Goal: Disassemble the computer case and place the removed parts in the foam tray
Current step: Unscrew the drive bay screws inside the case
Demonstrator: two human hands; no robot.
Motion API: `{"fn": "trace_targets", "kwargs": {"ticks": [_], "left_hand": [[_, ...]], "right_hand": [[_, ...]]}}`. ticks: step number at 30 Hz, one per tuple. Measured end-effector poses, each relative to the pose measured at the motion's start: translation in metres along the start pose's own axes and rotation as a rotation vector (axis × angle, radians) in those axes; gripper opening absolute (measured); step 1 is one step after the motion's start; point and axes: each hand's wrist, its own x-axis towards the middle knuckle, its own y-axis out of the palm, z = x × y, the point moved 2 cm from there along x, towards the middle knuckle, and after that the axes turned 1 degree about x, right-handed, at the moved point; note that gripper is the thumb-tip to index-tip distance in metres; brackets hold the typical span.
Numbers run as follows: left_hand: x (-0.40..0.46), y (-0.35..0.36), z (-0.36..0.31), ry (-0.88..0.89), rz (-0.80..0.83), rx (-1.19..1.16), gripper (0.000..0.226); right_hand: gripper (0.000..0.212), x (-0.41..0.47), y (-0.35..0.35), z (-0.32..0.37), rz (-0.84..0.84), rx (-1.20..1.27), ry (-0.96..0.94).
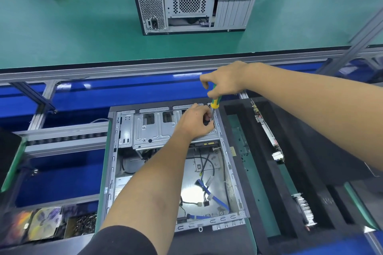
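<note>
Two hands: both at the drive cage, far end of the open computer case.
right hand: fingers wrapped on screwdriver, tip down at cage corner.
left hand: fingers pinching something small beside the tip; can't tell what.
cage handling: stiff sheet metal, likely light, sharp edges; grip the flat sides.
foam tray: just right of case, soft; cards already slotted.

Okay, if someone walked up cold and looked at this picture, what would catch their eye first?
Probably the two hands meeting over the far right corner of the open case in the middle: the right hand grips a yellow-green screwdriver pointing down, and the left hand pinches something small at its tip. Next, the black foam tray on the right with parts already in its slots, and a second, closed case on the green belt behind.
</note>
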Motion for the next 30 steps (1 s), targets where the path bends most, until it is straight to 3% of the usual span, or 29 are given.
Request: {"fn": "trace_targets", "kwargs": {"ticks": [3, 6, 11, 13, 16, 22, 25, 27, 30], "left_hand": [[0.0004, 0.0001, -0.0003, -0.007, 0.006, -0.001, 0.01], [0.001, 0.0009, -0.0003, -0.006, 0.006, -0.007, 0.011], [0.0011, 0.0002, -0.0014, -0.021, 0.006, -0.003, 0.01], [0.0012, 0.0003, -0.0017, -0.025, 0.007, -0.003, 0.009], [0.0018, 0.0002, -0.0019, -0.032, 0.019, 0.0, 0.008], [0.0016, -0.0006, -0.0031, -0.032, 0.033, -0.005, 0.008], [0.0017, -0.0011, -0.0028, -0.016, 0.038, -0.02, 0.01], [0.0015, -0.0018, -0.0028, -0.01, 0.04, -0.023, 0.011], [0.0011, -0.0018, -0.0028, -0.009, 0.039, -0.016, 0.011]], "right_hand": [[0.008, 0.0005, 0.0012, -0.0014, -0.012, -0.013, -0.033], [0.028, -0.0008, 0.0037, -0.0024, -0.001, 0.014, -0.078], [0.015, -0.0031, 0.0019, -0.0079, -0.019, -0.174, -0.047], [0.013, -0.0033, 0.0022, -0.0089, -0.019, -0.09, -0.084], [0.035, -0.0042, 0.0046, -0.0066, -0.02, 0.102, -0.117], [0.007, 0.0016, 0.0046, -0.0053, -0.064, -0.067, -0.104], [0.024, -0.0002, 0.0058, -0.0023, -0.056, 0.069, -0.178], [0.019, -0.0028, 0.0071, -0.0016, -0.051, 0.098, -0.168], [0.018, -0.0003, 0.006, -0.0076, -0.059, -0.144, -0.084]]}}
